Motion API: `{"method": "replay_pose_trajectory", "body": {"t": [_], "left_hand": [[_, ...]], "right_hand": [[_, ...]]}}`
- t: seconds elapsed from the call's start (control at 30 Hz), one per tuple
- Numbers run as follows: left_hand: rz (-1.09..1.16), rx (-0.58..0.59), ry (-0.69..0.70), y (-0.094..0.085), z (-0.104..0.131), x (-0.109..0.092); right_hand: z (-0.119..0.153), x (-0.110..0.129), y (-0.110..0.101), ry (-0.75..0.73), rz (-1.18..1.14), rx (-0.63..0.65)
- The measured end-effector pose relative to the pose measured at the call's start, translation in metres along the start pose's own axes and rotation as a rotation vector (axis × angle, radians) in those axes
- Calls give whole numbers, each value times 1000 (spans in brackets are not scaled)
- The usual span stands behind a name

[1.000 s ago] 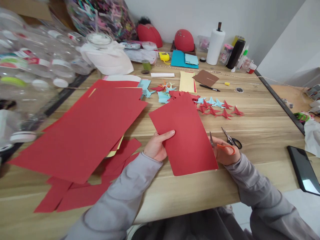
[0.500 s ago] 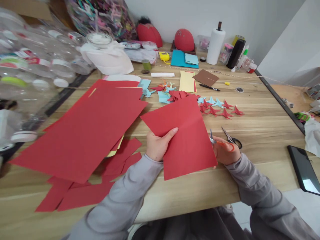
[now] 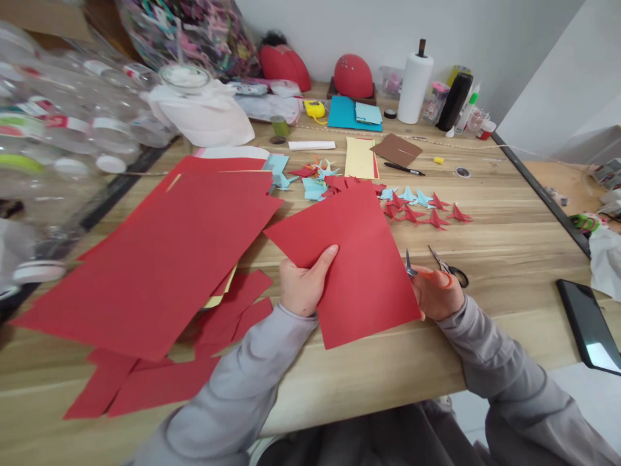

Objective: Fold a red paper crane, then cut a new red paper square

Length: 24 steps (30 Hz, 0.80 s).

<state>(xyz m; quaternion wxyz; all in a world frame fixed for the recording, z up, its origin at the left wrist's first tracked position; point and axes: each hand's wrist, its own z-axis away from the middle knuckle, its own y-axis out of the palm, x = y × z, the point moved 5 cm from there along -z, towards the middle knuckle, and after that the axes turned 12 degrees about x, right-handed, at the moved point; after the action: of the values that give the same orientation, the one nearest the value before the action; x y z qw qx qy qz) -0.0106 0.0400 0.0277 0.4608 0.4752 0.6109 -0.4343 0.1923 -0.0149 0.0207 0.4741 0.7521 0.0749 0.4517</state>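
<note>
A red sheet of paper [image 3: 363,278] is pinched in my left hand [image 3: 305,281], thumb on top and the fingers hidden underneath. At the sheet's right edge, my right hand [image 3: 439,298] is closed around orange-handled scissors [image 3: 434,278], whose blades point up and away beside the paper. Some right fingers lie behind the sheet's lower right corner. Black-handled scissors [image 3: 453,270] rest on the table just beyond my right hand. Large red sheets [image 3: 160,259] are stacked to the left, with cut red pieces [image 3: 155,385] below them.
Folded red and light-blue paper cranes [image 3: 436,219] stand beyond the held sheet. Behind them lie yellow paper [image 3: 359,158], brown paper [image 3: 398,152] and a black pen [image 3: 404,169]. Plastic bottles [image 3: 72,129] crowd the left side. A phone [image 3: 589,327] lies at the right edge.
The view has shifted slightly, so most things sit a little further left. My hands keep hold of the sheet and the orange scissors, with hardly any movement.
</note>
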Motion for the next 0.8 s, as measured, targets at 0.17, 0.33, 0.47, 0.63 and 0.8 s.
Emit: {"method": "replay_pose_trajectory", "body": {"t": [0.17,0.33,0.47,0.63,0.8], "left_hand": [[-57,-42,-33,-4,0,0],[-88,-55,7,-5,-1,-4],[-85,-62,39,-5,-1,-5],[-96,-52,43,-5,-1,-6],[-116,-63,79,-5,-1,-10]], "right_hand": [[2,1,-5,35,118,-115],[1,-1,-2,81,86,-115],[0,-1,1,68,34,-33],[1,-1,1,44,21,8],[0,1,2,-4,29,-52]]}}
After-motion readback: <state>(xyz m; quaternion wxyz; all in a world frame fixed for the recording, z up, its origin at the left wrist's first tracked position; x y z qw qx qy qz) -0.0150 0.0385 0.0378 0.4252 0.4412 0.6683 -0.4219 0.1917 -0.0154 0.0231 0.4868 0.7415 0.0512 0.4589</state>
